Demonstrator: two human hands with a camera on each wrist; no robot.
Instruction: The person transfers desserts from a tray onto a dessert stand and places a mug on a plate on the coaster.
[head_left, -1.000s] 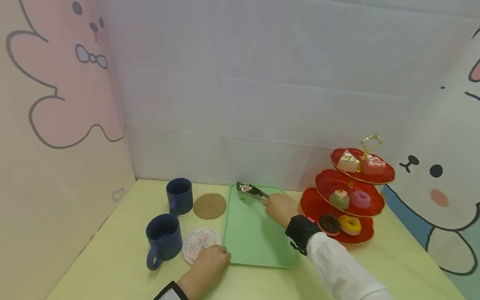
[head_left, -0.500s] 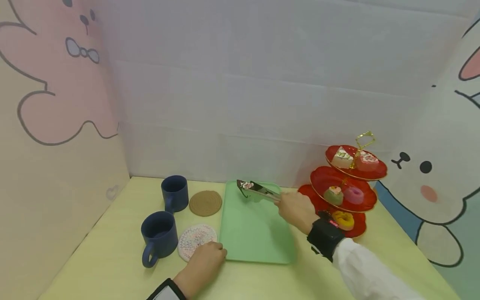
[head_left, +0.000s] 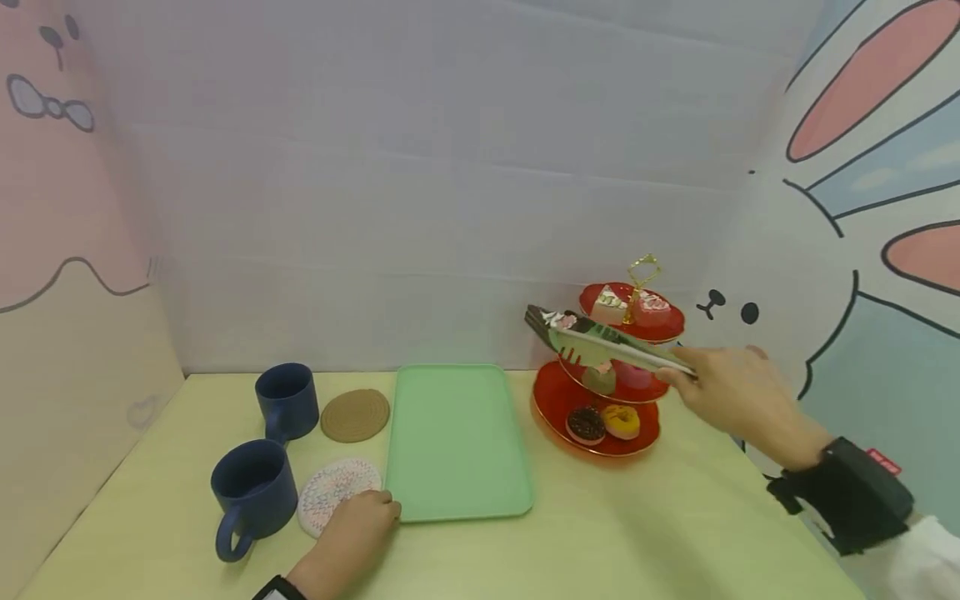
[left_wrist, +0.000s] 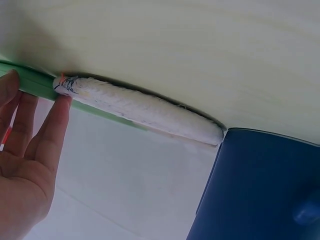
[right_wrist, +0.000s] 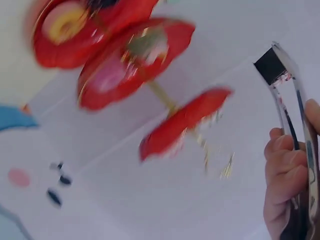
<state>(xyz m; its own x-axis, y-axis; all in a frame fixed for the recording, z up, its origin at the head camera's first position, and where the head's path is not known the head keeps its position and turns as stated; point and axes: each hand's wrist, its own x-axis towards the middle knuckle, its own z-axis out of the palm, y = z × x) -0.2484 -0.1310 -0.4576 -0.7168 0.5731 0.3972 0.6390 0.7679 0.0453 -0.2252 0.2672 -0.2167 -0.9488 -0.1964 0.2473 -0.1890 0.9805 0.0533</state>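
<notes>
My right hand (head_left: 738,400) grips metal tongs (head_left: 626,350), raised in front of the tiered stand (head_left: 551,400). Between the tong tips is a dark chocolate cake piece (right_wrist: 271,66) with white and pink topping, partly covered by the tongs in the head view. My left hand (head_left: 360,525) stays low at the near left corner of the green tray (head_left: 459,450). In the left wrist view its thumb and fingers (left_wrist: 52,130) pinch the tray's rim, beside the edge of a white speckled coaster (left_wrist: 135,105).
Two dark blue mugs (head_left: 255,492) stand at the left, near a round tan coaster (head_left: 356,415). The red stand carries cake slices (head_left: 652,308) on top, a purple donut (right_wrist: 107,75) and green cake in the middle, and chocolate and yellow donuts (head_left: 622,422) below.
My right hand has lifted the tongs and cake piece up and right, from over the tray to before the stand. The head view has turned right. My left hand stays at the tray corner.
</notes>
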